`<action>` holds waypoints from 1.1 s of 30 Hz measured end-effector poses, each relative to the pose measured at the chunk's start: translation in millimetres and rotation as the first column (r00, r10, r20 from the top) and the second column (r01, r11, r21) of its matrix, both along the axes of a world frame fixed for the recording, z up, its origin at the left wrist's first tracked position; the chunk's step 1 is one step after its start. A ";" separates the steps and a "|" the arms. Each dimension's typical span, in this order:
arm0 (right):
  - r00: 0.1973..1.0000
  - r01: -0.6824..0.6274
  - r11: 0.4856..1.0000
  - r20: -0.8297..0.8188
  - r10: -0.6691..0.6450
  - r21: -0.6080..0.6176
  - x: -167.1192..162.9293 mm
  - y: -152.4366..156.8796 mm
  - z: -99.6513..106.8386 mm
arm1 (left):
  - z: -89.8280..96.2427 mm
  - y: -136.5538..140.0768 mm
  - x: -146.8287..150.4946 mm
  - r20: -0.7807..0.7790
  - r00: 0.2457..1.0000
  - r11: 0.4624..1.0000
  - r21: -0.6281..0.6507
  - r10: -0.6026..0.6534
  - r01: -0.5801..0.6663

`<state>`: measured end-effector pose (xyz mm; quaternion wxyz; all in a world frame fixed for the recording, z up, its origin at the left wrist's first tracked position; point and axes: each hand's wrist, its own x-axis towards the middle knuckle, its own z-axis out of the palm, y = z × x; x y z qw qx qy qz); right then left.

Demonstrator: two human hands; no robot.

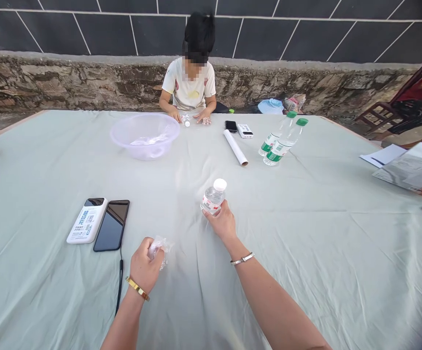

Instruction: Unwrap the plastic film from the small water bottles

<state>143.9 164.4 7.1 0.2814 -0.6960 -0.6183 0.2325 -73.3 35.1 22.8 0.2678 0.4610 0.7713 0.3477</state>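
My right hand (222,219) is wrapped round the lower part of a small clear water bottle (214,197) with a white cap and a red-and-white label. The bottle stands about upright at the middle of the cloth-covered table (291,253); whether its base touches the cloth is hard to see. Lower and to the left, my left hand (147,262) is closed on crumpled clear plastic wrap (159,248), part of which sticks out past the fingers. Left of that hand lie a black phone (112,226) with a wrist strap and a white power bank (87,221).
A purple basin (144,146) holding clear plastic stands farther back. A white roll (236,148), two green-capped bottles (279,146), another phone (231,126) and power bank (245,131) are at the back right. Opposite sits a person (191,87) handling a small bottle (185,120). Papers (415,167) are at right.
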 end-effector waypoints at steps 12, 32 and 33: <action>0.996 0.075 0.993 -0.053 -0.071 0.094 -6.2 14.7 -19.4 | -23.4 -2.2 17.8 0.213 0.977 0.999 -0.027 0.024 -0.019; 0.986 0.156 0.988 0.057 -0.157 0.009 -19.8 16.6 -3.8 | -33.6 -3.9 19.6 0.299 0.954 0.998 0.044 0.033 -0.048; 0.984 0.167 0.986 0.055 -0.168 0.016 -23.4 16.2 -3.7 | -34.1 -4.0 19.1 0.305 0.952 0.998 0.048 0.025 -0.042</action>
